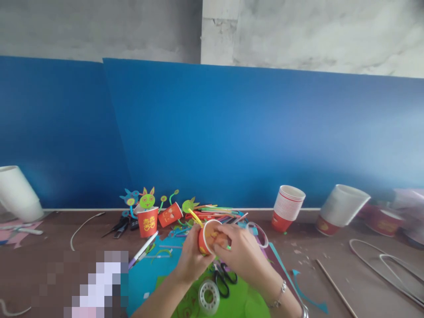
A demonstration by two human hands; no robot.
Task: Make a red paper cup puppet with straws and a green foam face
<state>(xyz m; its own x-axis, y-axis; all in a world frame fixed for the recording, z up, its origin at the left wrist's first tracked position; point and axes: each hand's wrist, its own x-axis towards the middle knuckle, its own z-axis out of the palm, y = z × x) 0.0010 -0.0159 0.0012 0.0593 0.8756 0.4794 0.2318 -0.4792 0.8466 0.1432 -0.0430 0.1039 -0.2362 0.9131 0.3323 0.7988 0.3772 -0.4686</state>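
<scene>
Currently held: red paper cup (202,241), up off the surface (331,249) at front centre, tilted with its mouth toward the right hand; yellow straw (195,217) sticks up at its rim.
Left hand (191,254): fingers curled round the cup's outer wall, closed on it.
Right hand (243,247): fingers bent at the cup's mouth, tips partly hidden; can't tell how far open or whether they pinch anything. Bracelet (281,295) on wrist.
Below hands: black-handled scissors (227,279) and clear tape roll (202,289) on green paper (243,302); blue paper (141,276) lies to the left.
Behind hands: heap of coloured straws (212,211).
Left of heap: upright red cup (147,224) with gold characters, green cut-out animal face (147,199) above it; second red cup (170,215) beside it, tipped over.
Left paper edge: white-and-purple marker (143,250), slanted.
Right side: leaning stack of red-and-white cups (289,205); another cup stack (346,207) in plastic farther right; thin stick (335,287) and pale cable (379,251) nearer.
Backdrop: blue panel (248,132), concrete wall (298,35) above.
</scene>
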